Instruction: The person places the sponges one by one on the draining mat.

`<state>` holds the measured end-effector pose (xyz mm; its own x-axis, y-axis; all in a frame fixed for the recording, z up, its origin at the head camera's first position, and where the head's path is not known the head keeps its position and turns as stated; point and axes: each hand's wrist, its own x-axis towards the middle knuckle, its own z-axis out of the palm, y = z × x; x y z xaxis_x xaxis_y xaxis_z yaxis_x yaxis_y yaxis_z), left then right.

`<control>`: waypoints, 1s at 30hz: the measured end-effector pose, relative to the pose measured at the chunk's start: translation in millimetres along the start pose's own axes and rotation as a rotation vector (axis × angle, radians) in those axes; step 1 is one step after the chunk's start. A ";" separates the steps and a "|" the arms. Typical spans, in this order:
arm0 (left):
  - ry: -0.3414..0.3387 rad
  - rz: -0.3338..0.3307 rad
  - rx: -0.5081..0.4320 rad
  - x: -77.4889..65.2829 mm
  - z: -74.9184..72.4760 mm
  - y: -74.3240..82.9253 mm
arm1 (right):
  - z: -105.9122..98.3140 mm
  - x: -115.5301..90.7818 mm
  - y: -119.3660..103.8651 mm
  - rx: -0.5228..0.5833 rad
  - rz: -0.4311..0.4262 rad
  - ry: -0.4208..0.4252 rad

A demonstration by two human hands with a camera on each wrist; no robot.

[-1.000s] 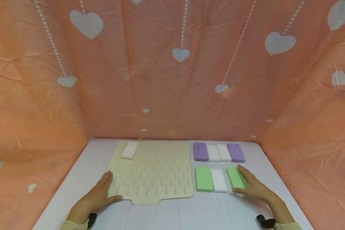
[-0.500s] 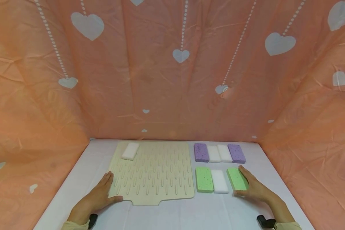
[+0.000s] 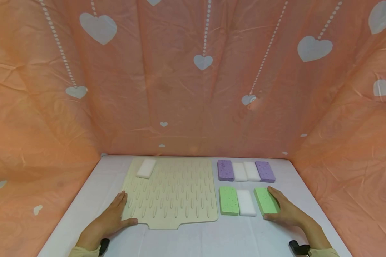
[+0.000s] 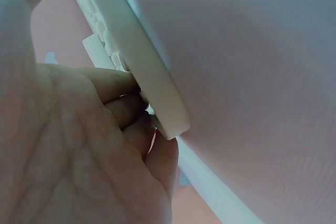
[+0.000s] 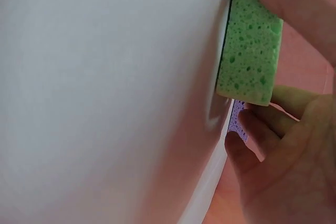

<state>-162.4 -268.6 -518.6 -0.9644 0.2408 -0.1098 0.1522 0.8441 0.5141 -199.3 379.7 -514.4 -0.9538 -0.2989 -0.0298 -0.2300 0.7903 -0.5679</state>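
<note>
In the head view, a cream ridged draining mat (image 3: 167,200) with a tab at its front lies left of centre, a white sponge (image 3: 146,168) on its back left. My left hand (image 3: 107,217) touches the mat's front left corner, fingers along the left edge and thumb at the front. At the right, my right hand (image 3: 287,210) holds a green sponge (image 3: 265,201) between thumb and fingers; the right wrist view shows that green sponge (image 5: 249,45) low against the white cloth. Beside it lie a white sponge (image 3: 246,202) and a second green sponge (image 3: 228,200).
Behind them, a row holds a purple sponge (image 3: 225,170), two white sponges (image 3: 239,172) and another purple sponge (image 3: 265,171). A white cloth (image 3: 212,239) covers the table. An orange sheet with hearts (image 3: 180,89) walls in the back and sides.
The held green sponge's near end has shifted slightly right along with my right hand, widening the gap to the white sponge. My left hand and the mat stay put.
</note>
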 end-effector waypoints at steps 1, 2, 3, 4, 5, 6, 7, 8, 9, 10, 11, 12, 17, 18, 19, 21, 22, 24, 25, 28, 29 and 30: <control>0.000 0.001 0.007 0.1 -0.1 0.4 | 0.5 0.2 0.5 -0.004 0.003 0.004; 0.001 0.002 0.009 0.0 -0.2 0.7 | 1.1 0.6 1.1 -0.010 0.005 0.008; 0.002 0.004 0.011 0.1 -0.1 0.6 | 1.6 1.0 1.7 -0.010 0.010 0.013; 0.003 0.005 0.009 0.0 -0.1 0.6 | 2.1 1.4 2.0 -0.012 0.012 0.018; 0.005 0.006 0.008 0.0 0.0 0.4 | 2.5 1.9 2.1 -0.012 0.015 0.023; 0.006 0.006 0.004 0.0 0.1 0.2 | 2.9 2.4 2.2 -0.015 0.013 0.029; 0.006 0.006 0.001 0.0 0.1 0.0 | 3.4 2.8 1.8 -0.012 0.014 0.036; 0.006 0.007 -0.001 0.1 0.3 -0.4 | 3.5 3.3 1.4 -0.013 0.009 0.044; 0.007 0.009 -0.001 0.1 0.5 -0.5 | 3.6 3.8 0.9 -0.011 0.003 0.054; 0.008 0.011 0.000 0.3 0.7 -0.9 | 3.5 4.3 -0.2 -0.016 -0.008 0.064; 0.008 0.012 0.001 0.3 0.9 -1.0 | 3.3 4.8 -1.2 -0.019 -0.020 0.075; 0.006 0.012 0.000 0.3 1.1 -1.2 | 3.0 5.2 -2.6 -0.028 -0.031 0.086; 0.004 0.011 0.009 0.7 2.7 -3.7 | 0.8 9.2 -12.2 -0.044 -0.074 0.144; 0.004 0.010 0.008 0.6 2.8 -4.1 | 0.5 10.7 -14.5 -0.041 -0.083 0.156; 0.005 0.011 0.008 0.5 2.9 -4.2 | 0.4 12.2 -16.8 -0.035 -0.092 0.164; 0.008 0.012 0.010 0.1 2.9 -4.0 | 0.9 15.2 -21.6 -0.019 -0.109 0.177; 0.008 0.012 0.007 -0.1 2.7 -3.7 | 1.5 16.7 -24.0 -0.011 -0.117 0.180; 0.009 0.009 0.006 -0.3 2.4 -2.9 | 3.3 19.6 -28.9 0.000 -0.130 0.185; 0.009 0.007 0.007 -0.3 2.2 -2.7 | 4.5 20.6 -31.6 0.007 -0.135 0.185; 0.009 -0.001 0.007 -0.2 1.8 -2.0 | 8.3 24.0 -39.6 0.015 -0.147 0.191; 0.009 -0.004 0.006 -0.2 1.7 -1.9 | 9.7 25.2 -42.3 0.017 -0.151 0.194; 0.010 -0.005 0.005 -0.3 1.7 -1.9 | 10.9 26.3 -45.0 0.021 -0.156 0.197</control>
<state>-162.0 -269.4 -520.9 -0.9673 0.2315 -0.1039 0.1482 0.8477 0.5093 -212.0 330.4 -498.5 -0.9269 -0.3048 0.2191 -0.3751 0.7312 -0.5697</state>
